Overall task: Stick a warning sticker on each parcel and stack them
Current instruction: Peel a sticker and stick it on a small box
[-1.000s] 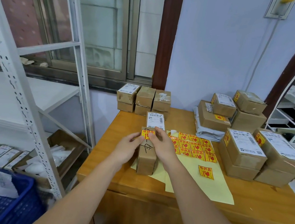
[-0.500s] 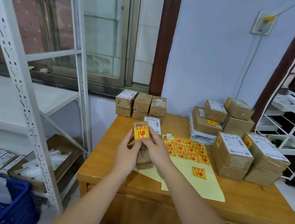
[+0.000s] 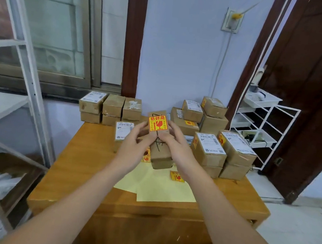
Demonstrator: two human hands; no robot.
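Parcel [image 3: 159, 142], small stiff cardboard carton with warning sticker [image 3: 158, 122] on its upper face, held above tabletop [image 3: 81, 165], gripped by left hand [image 3: 132, 148] and right hand [image 3: 175, 146]; judged light, best held by side walls.

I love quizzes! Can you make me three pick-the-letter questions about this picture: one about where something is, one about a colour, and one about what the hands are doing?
1. Where is the one loose red-and-yellow sticker?
A on the pale yellow backing sheet
B on the floor
C on the window

2. What colour is the wall behind the wooden table?
A green
B pale blue
C black

3. The small brown cardboard parcel with the warning sticker is:
A lying flat on the table
B held up by the left hand and right hand
C inside a basket

Answers: 1 A, it lies on the sheet. 2 B, the wall looks pale blue. 3 B, both hands hold it.
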